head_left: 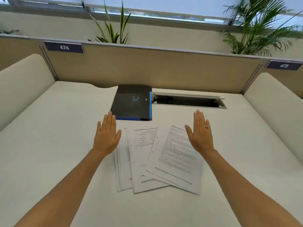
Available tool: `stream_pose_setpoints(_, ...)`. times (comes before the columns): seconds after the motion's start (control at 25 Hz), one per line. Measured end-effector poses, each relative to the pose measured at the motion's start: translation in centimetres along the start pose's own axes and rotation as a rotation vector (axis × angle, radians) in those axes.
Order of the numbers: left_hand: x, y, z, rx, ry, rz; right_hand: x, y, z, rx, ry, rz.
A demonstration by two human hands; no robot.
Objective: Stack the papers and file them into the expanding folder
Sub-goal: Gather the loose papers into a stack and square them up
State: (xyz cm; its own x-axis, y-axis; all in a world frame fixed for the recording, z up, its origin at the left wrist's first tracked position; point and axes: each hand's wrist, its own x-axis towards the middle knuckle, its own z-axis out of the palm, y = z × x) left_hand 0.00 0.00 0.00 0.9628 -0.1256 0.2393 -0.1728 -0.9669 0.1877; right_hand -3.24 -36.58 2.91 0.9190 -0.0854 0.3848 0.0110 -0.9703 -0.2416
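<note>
Several printed white papers lie fanned out and overlapping on the white desk in front of me. A black expanding folder with blue edges lies shut and flat behind them, near the partition. My left hand hovers flat, fingers straight, over the left edge of the papers and holds nothing. My right hand, a ring on one finger, hovers flat over the top right corner of the rightmost sheet, also holding nothing.
An open cable slot is cut into the desk right of the folder. A beige partition with labels 474 and 475 closes the back. Rounded white dividers flank the desk. Plants stand behind the partition.
</note>
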Motion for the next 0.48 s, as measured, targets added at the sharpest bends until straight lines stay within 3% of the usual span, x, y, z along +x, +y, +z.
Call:
stream_pose_setpoints(0.24,-6.9,0.2,4.7,-0.045,-0.247,-0.059,-8.4,-0.2,4.3,0.045,-0.293,0.061)
stream_pose_setpoints(0.48,-8.8,0.7,5.4,-0.023,-0.243,-0.107,-11.3,-0.3,5.6,0.027,-0.376,0.065)
